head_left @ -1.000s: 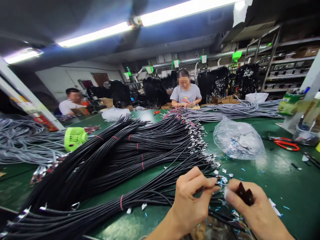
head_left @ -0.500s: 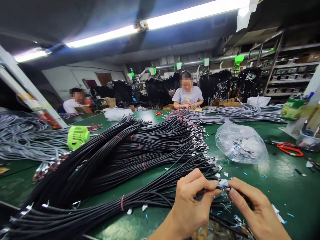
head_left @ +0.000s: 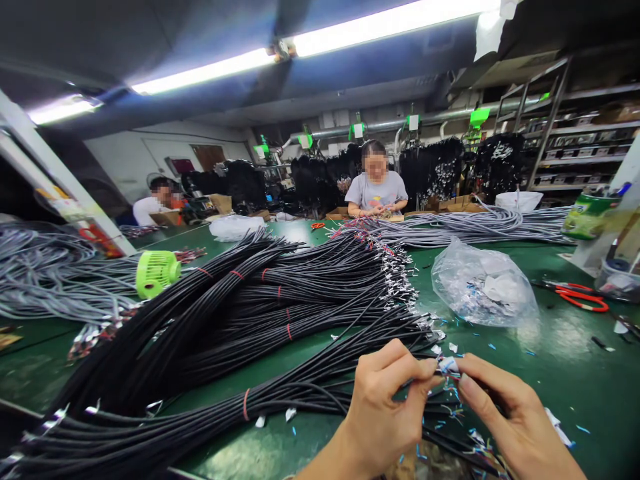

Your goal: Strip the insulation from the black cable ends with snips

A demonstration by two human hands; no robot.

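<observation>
Where both hands meet — left hand (head_left: 387, 400), right hand (head_left: 505, 417) — fingers pinch one cable end (head_left: 447, 365).

Both forearms come up bare from the lower edge, with no sleeve, glove, ring or watch. The left hand (head_left: 387, 400) and the right hand (head_left: 515, 423) have short, plain nails.
</observation>
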